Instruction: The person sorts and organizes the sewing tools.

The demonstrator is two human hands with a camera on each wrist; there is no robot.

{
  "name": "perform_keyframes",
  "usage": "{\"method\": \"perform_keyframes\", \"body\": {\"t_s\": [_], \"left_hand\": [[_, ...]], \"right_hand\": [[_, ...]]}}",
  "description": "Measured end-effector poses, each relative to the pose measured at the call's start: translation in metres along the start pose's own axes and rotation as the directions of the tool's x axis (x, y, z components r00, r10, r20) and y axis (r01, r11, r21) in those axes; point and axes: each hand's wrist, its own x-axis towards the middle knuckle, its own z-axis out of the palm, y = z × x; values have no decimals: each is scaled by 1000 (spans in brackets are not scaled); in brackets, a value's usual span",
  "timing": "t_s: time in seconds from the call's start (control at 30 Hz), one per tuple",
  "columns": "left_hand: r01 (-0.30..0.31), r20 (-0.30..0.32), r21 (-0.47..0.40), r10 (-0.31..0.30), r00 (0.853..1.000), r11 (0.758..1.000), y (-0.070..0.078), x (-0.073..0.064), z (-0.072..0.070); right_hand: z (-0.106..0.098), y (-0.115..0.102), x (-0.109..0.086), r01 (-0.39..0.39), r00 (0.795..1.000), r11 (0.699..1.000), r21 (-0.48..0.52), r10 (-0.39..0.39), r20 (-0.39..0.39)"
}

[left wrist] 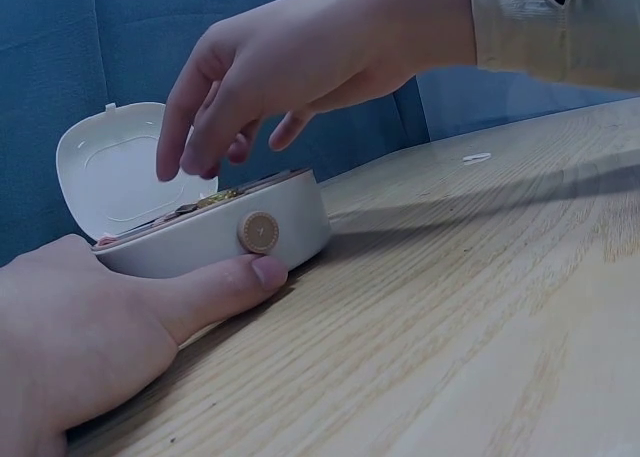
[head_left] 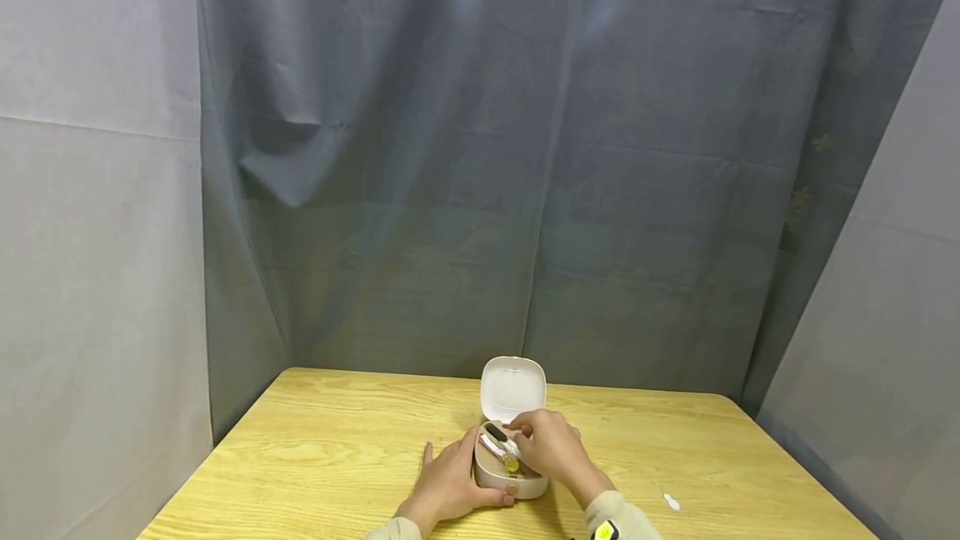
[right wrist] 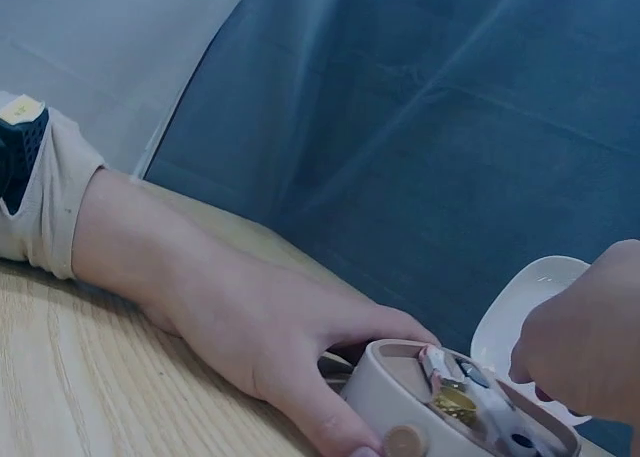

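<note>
A small white storage box (head_left: pixel 531 489) stands on the table with its white lid (head_left: pixel 513 390) tipped back. A round tan button (left wrist: pixel 259 232) sits on its front wall. My left hand (head_left: pixel 450 480) holds the box from the left, thumb (left wrist: pixel 225 287) along the front below the button. Inside lie a black slim item (head_left: pixel 496 432), a white-and-pink stick-like item (right wrist: pixel 434 365), a gold-coloured piece (right wrist: pixel 455 406) and a whitish item (right wrist: pixel 500 415) partly covered. Over the box hangs my right hand (left wrist: pixel 290 67), fingers pointing down; no object shows in them.
On the wooden table (head_left: pixel 337 440), a small white flat piece (head_left: pixel 671 502) lies to the right of the box. A grey-blue curtain (head_left: pixel 450 190) hangs behind the table, and pale cloth walls (head_left: pixel 97 232) stand at both sides.
</note>
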Motion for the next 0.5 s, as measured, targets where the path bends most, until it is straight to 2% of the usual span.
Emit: {"method": "perform_keyframes", "body": {"t_s": [0.27, 0.5], "left_hand": [[-6, -10, -4, 6, 1000, 1000, -1, 1, -1], [-7, -6, -6, 7, 1000, 1000, -2, 0, -1]], "right_hand": [[-8, 7, -5, 23, 999, 1000, 16, -23, -37], [-22, 20, -13, -2, 999, 1000, 25, 4, -46]]}}
